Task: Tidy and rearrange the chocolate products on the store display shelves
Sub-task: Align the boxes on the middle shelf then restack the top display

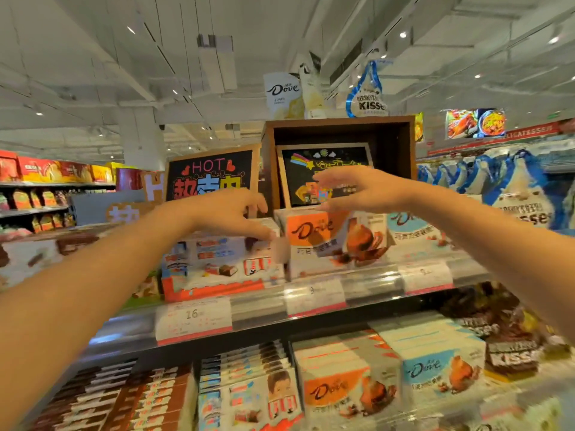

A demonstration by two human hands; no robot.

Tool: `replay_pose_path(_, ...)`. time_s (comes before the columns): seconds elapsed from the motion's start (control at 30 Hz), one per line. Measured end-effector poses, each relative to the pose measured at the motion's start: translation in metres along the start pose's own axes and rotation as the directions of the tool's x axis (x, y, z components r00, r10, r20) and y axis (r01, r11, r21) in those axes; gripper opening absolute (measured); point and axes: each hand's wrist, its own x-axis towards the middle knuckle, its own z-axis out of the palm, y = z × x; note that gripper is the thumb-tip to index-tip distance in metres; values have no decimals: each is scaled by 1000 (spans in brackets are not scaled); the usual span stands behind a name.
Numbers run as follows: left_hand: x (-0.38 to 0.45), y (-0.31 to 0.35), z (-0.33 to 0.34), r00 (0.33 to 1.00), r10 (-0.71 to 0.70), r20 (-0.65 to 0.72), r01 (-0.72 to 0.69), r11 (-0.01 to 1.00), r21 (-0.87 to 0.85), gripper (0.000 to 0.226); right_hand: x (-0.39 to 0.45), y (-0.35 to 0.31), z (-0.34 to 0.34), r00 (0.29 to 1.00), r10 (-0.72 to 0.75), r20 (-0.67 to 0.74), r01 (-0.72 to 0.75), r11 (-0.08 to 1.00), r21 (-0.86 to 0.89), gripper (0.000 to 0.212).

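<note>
**A:** Which step is this? The top metal display shelf with clear price-tag strip (367, 286) gets looked at first, and the stack of orange-and-white Dove chocolate boxes (329, 237) is seen sitting on it, just right of the red-and-white Kinder carton (214, 269).

**B:** Looks like the Dove stack is about to be straightened. The left hand (231, 213) is held at the stack's left corner, fingers curled down; whether it's actually touched can't be told, too blurry. The right hand (357, 189) is spread loose above the stack, nothing gripped.

**A:** So next?

**B:** Probably both sides need to be clasped and the stack squared up.
</note>
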Motion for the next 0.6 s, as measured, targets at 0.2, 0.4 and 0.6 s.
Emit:
replay_pose_path(0.2,57,80,19,997,16,-72,-20,998,-57,65,-29,89,-51,983,155,99,-139,978,-155,70)
replay_pose_path(0.4,87,109,27,985,-170,29,170,985,6,63,-31,144,-60,933,267,240,-201,943,-265,68)
replay_pose_path(0.6,84,103,22,976,-218,7,218,976,29,66,-17,165,-66,948,196,249,-120,950,-289,59)
